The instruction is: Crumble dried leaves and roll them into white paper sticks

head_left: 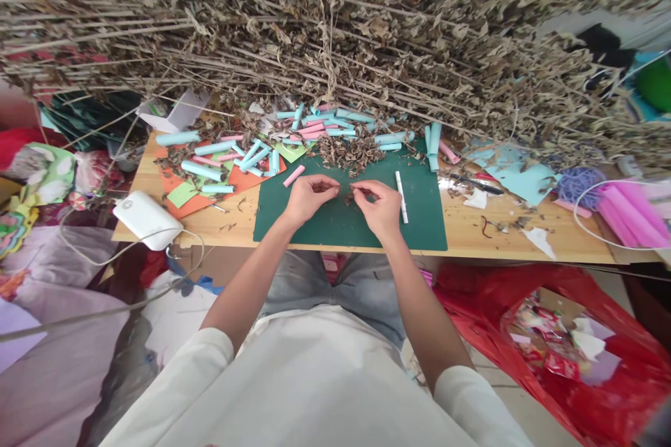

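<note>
My left hand [312, 197] and my right hand [378, 204] face each other, a small gap apart, over a dark green cutting mat [335, 227]. Thumb and fingers are pinched together on both; whatever they hold is too small to make out. Brown crumbs lie around the right fingertips. Just beyond the hands is a heap of dried leaves [350, 154]. A short pink paper tube [293, 176] lies beside my left hand, and a white pen [401, 197] lies to the right of my right hand. Blue and pink paper tubes [256, 154] are scattered behind and to the left.
Long bundles of dried leafy stalks [335, 35] span the back of the wooden table [241, 223]. A white power bank [147, 218] with a cable sits at the left edge. A dark pen or knife [477, 185] lies right. Below hangs a red rubbish bag [472, 300].
</note>
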